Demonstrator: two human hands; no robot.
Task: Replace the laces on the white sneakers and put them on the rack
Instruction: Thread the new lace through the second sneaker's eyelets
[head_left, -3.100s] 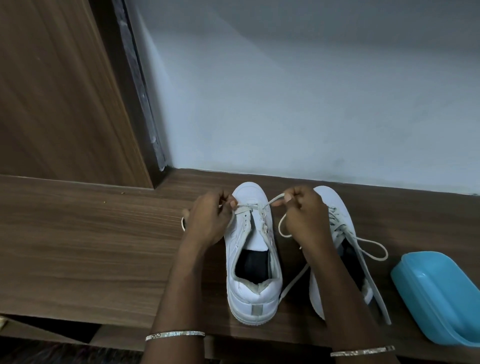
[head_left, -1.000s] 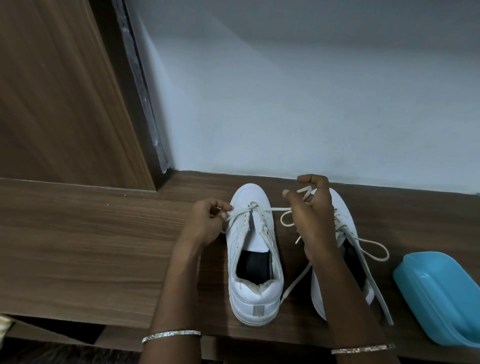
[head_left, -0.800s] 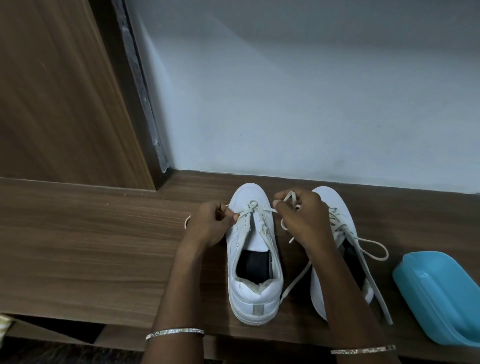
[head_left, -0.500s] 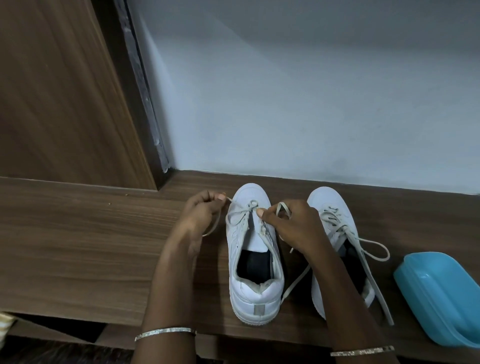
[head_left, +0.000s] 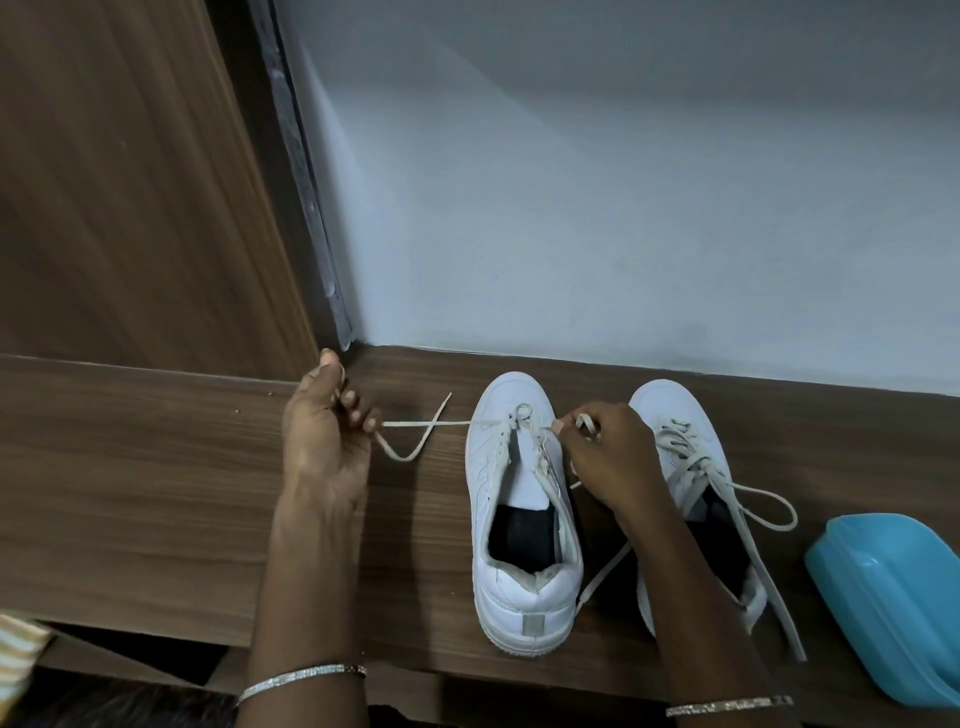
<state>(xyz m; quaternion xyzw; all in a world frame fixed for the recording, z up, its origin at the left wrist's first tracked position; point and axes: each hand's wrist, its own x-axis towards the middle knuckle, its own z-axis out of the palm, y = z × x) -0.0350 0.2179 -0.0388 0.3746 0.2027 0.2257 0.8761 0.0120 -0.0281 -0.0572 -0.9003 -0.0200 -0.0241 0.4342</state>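
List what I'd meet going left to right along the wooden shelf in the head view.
Left hand → cream flat shoelace pulled taut → white sneaker being laced → right hand → second white sneaker with loose laces → light-blue plastic tub.

left hand (head_left: 324, 441) drawn leftward, lace (head_left: 423, 425) pulled taut

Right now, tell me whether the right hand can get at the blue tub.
Probably yes, once it lets go: the right hand pinches the lace at the left sneaker, and the right sneaker lies between it and the blue tub, low enough to reach over.
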